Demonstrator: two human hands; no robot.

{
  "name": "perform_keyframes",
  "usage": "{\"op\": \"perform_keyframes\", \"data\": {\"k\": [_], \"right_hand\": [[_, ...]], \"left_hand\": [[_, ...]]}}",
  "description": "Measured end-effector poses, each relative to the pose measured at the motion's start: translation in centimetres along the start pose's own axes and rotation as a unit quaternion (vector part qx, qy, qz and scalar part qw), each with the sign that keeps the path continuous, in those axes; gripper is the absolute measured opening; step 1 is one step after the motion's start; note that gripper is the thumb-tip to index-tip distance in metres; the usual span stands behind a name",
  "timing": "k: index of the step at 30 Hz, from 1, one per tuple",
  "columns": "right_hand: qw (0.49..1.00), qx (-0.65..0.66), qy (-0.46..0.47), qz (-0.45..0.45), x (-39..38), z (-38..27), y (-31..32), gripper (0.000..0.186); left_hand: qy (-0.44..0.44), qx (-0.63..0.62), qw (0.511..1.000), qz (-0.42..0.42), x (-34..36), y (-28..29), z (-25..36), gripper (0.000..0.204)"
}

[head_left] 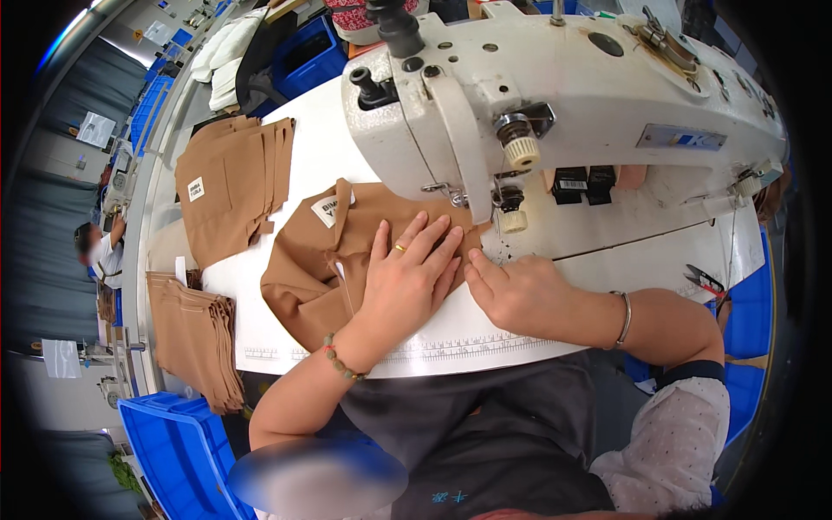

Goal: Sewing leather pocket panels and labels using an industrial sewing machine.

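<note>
A brown garment piece (299, 247) with a white label lies bunched on the white table, its right edge beneath the head of a sewing machine (572, 87). Flat on the cloth rests my left hand (407, 276), fingers spread and pointing toward the presser foot. My right hand (524, 293) is closed at the cloth's right edge, just in front of the needle area. Its index fingertip meets the fabric, while the remaining fingers curl under. The needle tip and the seam are hidden behind the machine parts.
Brown pieces are stacked at the left, one stack (234, 178) farther back and another (192, 334) nearer. Thread snips (704, 279) lie at the table's right end. A blue bin (178, 446) stands lower left. Small black boxes (582, 185) sit under the machine arm.
</note>
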State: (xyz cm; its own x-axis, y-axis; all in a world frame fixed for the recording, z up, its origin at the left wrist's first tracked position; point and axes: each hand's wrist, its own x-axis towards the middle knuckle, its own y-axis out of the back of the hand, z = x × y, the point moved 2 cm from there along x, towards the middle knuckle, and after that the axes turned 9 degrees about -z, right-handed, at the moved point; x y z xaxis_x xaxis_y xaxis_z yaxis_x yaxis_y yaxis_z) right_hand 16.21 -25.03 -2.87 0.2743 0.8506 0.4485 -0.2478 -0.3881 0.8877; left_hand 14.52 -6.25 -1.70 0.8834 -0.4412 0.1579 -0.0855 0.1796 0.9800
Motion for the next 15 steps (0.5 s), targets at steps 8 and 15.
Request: {"op": "perform_keyframes", "data": {"k": [8, 15], "right_hand": [[0.998, -0.041, -0.038, -0.031, 0.5, 1.3, -0.9, 0.025], [0.997, -0.014, -0.077, 0.008, 1.5, 2.4, -1.5, 0.009]], "left_hand": [[-0.027, 0.004, 0.999, 0.042, 2.4, -0.3, -2.0, 0.037], [-0.04, 0.002, 0.995, 0.091, 4.7, -0.6, -3.8, 0.013]]}}
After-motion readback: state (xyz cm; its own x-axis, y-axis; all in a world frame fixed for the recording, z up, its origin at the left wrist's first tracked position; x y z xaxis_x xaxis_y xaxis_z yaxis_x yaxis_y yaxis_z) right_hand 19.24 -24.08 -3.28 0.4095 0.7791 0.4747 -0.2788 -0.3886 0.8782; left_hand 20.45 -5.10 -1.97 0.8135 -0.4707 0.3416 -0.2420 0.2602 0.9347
